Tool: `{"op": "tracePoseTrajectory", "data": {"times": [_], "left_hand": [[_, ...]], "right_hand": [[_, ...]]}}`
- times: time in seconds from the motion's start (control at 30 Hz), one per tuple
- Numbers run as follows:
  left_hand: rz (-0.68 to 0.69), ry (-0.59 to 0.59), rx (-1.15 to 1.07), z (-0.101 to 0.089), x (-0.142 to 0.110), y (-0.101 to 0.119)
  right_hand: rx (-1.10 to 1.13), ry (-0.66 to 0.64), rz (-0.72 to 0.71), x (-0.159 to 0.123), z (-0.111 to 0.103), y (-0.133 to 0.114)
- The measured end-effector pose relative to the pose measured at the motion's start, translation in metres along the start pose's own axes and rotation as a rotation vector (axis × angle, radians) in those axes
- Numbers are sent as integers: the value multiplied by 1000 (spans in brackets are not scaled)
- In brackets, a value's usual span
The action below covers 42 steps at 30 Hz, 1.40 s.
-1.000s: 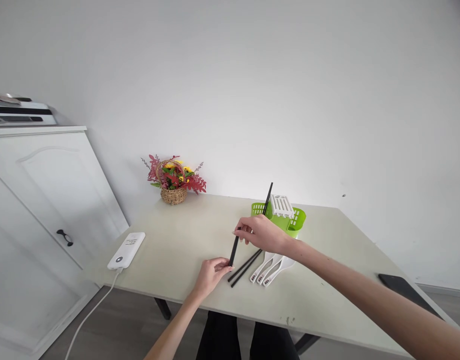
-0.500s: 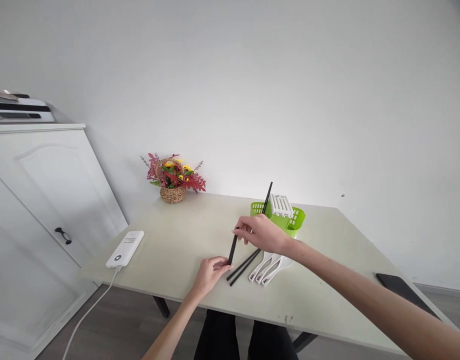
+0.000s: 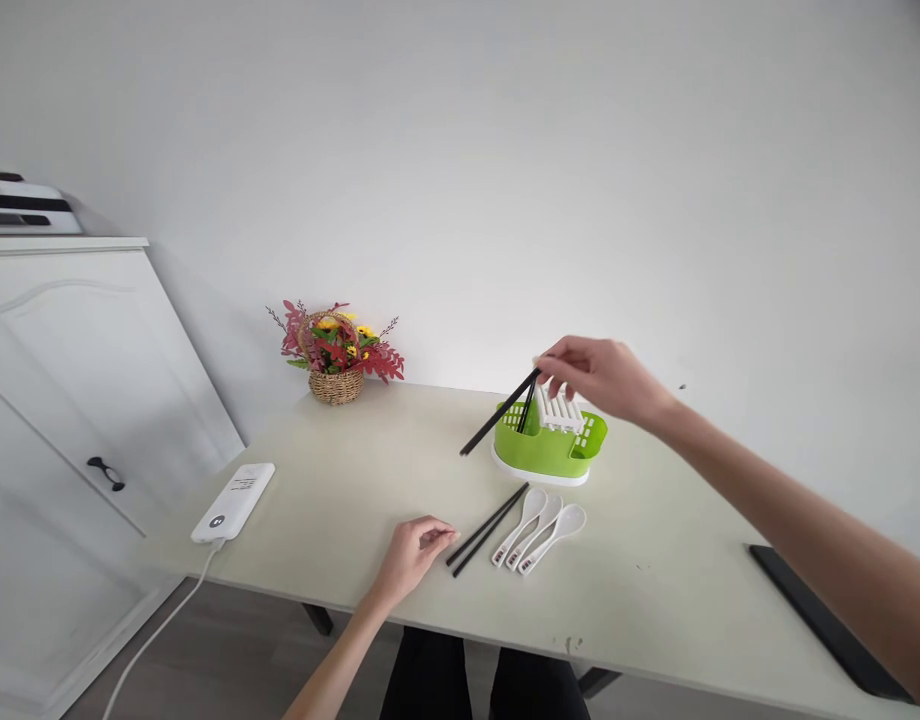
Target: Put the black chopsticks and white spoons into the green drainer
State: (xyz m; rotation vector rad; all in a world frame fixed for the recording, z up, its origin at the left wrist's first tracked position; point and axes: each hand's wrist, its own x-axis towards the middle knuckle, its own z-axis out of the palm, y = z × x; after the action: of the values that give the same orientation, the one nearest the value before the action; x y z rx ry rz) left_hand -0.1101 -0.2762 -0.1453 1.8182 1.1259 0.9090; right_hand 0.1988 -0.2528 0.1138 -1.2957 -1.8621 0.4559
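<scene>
My right hand [image 3: 601, 376] pinches black chopsticks [image 3: 499, 413] by their upper end, tilted down to the left in the air. They hang in front of the left side of a green utensil holder [image 3: 542, 456] with a white base and a white slatted top. Other black chopsticks [image 3: 526, 408] stand in its left compartment. Near the table's front edge rests my left hand [image 3: 411, 560], fingers curled together and nothing visible in them. Just right of it lie two black chopsticks [image 3: 491, 525], and beside these, several white spoons [image 3: 551, 538].
A wicker basket of artificial flowers [image 3: 337, 386] stands against the wall. At the table's left lies a white power bank [image 3: 235, 502] with a cable. A black phone [image 3: 820, 615] sits at the right edge. A white cabinet [image 3: 77, 380] adjoins on the left.
My right hand has lifted the chopsticks up and right, from between both hands to the front of the holder. My left hand has let go of their lower end and stayed low.
</scene>
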Motion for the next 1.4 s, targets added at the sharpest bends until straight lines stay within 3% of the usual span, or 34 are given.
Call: {"op": "tracePoseTrajectory", "data": {"times": [0.13,0.27,0.6,0.83,1.03,1.17,1.3,1.4], "left_hand": [[-13,8,23,0,1,2],[-29,13,52,-1,4,2],[-107,15,64,-2,7,4],[-128,20,64,-1,11,11],[-136,29,66,1,14,7],[-131,22,76,2,15,2],[-114,28,83,2,14,2],[-101,15,89,3,13,3]], "right_hand": [[-135,210,25,16,-28,14],[-286,255,45,35,-32,37],[-256,-48,241,88,6,119],[-235,-224,323,115,29,144],[-278,-237,347,133,37,150],[-330,-123,318,136,31,139],[-289,-33,173,120,22,113],[-272,-139,20,95,20,93]]}}
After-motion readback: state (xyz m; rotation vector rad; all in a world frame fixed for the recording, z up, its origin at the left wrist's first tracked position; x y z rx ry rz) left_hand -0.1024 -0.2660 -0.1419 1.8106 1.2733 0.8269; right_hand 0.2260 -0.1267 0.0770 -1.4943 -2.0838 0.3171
